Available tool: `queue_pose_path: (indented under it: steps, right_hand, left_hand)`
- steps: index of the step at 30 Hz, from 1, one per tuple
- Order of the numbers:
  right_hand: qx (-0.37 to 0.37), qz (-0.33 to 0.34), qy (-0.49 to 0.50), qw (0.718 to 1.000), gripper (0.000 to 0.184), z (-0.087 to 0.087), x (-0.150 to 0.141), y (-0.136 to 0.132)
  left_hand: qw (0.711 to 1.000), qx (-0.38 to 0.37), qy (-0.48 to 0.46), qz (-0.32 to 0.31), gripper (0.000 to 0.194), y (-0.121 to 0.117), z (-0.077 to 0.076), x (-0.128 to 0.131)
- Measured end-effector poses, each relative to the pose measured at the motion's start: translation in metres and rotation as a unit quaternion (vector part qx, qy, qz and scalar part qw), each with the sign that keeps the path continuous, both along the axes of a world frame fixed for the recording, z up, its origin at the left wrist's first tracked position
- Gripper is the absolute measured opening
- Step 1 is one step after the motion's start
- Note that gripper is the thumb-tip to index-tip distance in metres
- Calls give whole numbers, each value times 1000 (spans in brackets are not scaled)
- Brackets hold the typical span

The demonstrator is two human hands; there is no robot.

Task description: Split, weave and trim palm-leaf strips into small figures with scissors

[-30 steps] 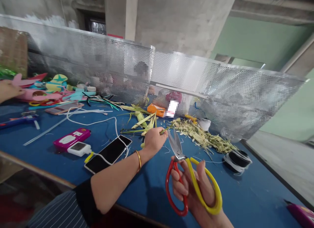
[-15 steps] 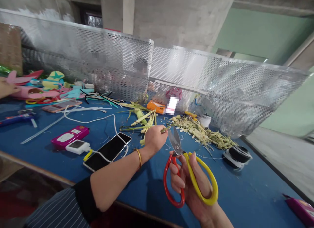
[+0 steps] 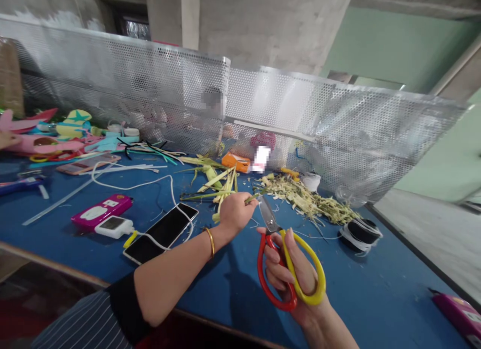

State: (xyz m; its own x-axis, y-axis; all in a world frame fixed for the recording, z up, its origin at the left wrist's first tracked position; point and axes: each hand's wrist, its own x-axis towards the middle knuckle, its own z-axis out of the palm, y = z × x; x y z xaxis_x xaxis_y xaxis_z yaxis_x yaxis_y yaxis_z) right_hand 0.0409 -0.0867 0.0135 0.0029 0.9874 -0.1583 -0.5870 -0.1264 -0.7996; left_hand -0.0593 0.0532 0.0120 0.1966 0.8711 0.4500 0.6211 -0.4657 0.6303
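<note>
My left hand [image 3: 236, 212] is closed around a thin green plant stem [image 3: 251, 199], whose tip sticks out toward the right. Scissors [image 3: 269, 218] with one red and one yellow handle are in my right hand [image 3: 287, 269], fingers through the loops. The blades are closed together, with their tips close beside the stem end; whether they touch it I cannot tell. Behind my left hand lie pale green husk strips [image 3: 223, 181]. A heap of cut plant scraps [image 3: 304, 198] lies beyond the scissors. A thin white thread runs to a black spool [image 3: 361, 234] on the right.
A phone [image 3: 165, 231] with a white cable and a purple power strip [image 3: 102, 211] lie left on the blue table [image 3: 210, 289]. An orange box [image 3: 236, 162] stands before the perforated metal screen [image 3: 150, 88]. Pink and yellow pieces [image 3: 45, 133] and another person's hand are far left.
The scissor handles have come together and the blades have closed. My left hand keeps its grip on the stem. The whole view has shifted slightly.
</note>
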Motion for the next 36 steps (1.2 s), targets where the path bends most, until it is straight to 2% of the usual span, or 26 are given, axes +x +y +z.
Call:
queue_pose_path:
  steps: [2,4,5,6,7,9,11,12,13,14,15,16,17,18,20,21,23,24,26,28,30,32,33,36]
  right_hand:
    - [1,-22,-63,998,54,-4,5,1]
    - [1,-35,-186,982,56,-9,16,4]
    - [4,-39,-272,961,56,-13,24,7]
    - [2,-35,-371,928,56,-16,32,10]
    - [7,-31,-477,878,54,-19,41,13]
    - [9,-43,-690,723,47,-23,57,19]
    - [19,-15,-814,580,39,-21,67,23]
    - [31,8,-849,527,31,-18,70,24]
    - [47,32,-871,488,21,-13,71,26]
    - [65,51,-884,460,11,-8,71,28]
    - [84,60,-890,445,8,-1,70,32]
    - [103,58,-887,447,14,6,69,37]
    - [122,44,-872,473,19,12,66,43]
    - [144,20,-841,522,23,17,63,50]
    - [173,-27,-736,654,26,20,56,67]
    - [165,-32,-682,711,27,19,52,75]
    - [126,-6,-596,793,33,13,47,87]
    - [108,4,-555,825,35,9,46,91]
    - [95,30,-487,867,38,5,47,96]
    - [110,63,-441,888,37,5,55,99]
    - [124,76,-444,884,36,5,69,105]
    - [115,20,-514,850,37,1,89,114]
    - [103,-57,-577,808,38,-2,100,118]
    - [76,-182,-628,753,29,-14,134,125]
  left_hand:
    - [1000,-20,-16,-6,28,3,0,-1]
    - [997,-64,-49,-14,25,7,2,-2]
    - [993,-93,-71,-21,23,9,3,-3]
    - [987,-123,-100,-29,22,10,5,-4]
    - [978,-155,-134,-37,20,11,7,-5]
    - [952,-224,-204,-53,19,12,12,-7]
    - [918,-292,-261,-60,19,11,15,-8]
    - [904,-319,-278,-64,19,10,15,-7]
    - [893,-340,-288,-70,20,9,15,-7]
    - [885,-354,-293,-78,21,8,14,-6]
    - [879,-362,-297,-89,22,7,12,-5]
    - [874,-369,-300,-100,24,6,10,-4]
    - [869,-376,-302,-113,27,4,8,-2]
    - [862,-382,-308,-127,29,2,6,-1]
    - [848,-394,-318,-158,32,-1,3,2]
    - [841,-397,-327,-167,32,-2,2,2]
    - [832,-401,-345,-166,32,-4,3,3]
    - [828,-405,-351,-167,31,-5,4,2]
    - [818,-414,-360,-173,28,-5,6,1]
    - [806,-428,-368,-177,26,-5,7,1]
    - [792,-445,-378,-178,25,-5,6,2]
    - [761,-478,-394,-191,25,-5,6,3]
    - [740,-498,-406,-199,26,-6,5,4]
    - [683,-542,-442,-208,32,-8,5,6]
